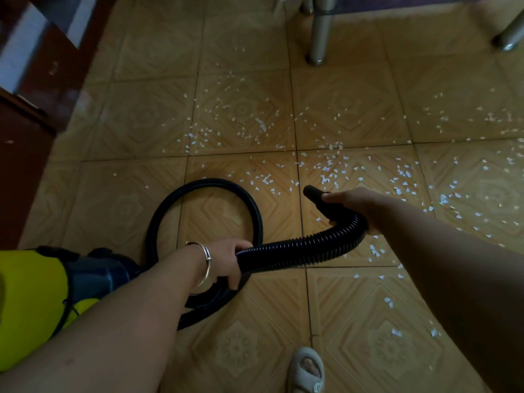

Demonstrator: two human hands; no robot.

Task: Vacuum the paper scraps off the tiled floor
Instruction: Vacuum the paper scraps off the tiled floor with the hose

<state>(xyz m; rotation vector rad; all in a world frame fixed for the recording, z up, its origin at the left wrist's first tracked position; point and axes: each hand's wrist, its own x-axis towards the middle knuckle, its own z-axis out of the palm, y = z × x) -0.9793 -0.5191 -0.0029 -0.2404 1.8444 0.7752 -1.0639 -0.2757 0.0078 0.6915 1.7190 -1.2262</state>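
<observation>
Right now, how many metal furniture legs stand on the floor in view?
2. One metal leg stands at top centre, beyond the paper scraps. The second leg slants in at the top right edge. Others may be hidden past the top of the frame.

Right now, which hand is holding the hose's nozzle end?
The right hand, gripping just behind the nozzle; the left hand, wearing bangles, holds the hose farther back.

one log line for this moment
left hand: grips black ribbed hose | right hand: grips black nozzle | white paper scraps: scattered on tan tiled floor | yellow vacuum body: at left
</observation>
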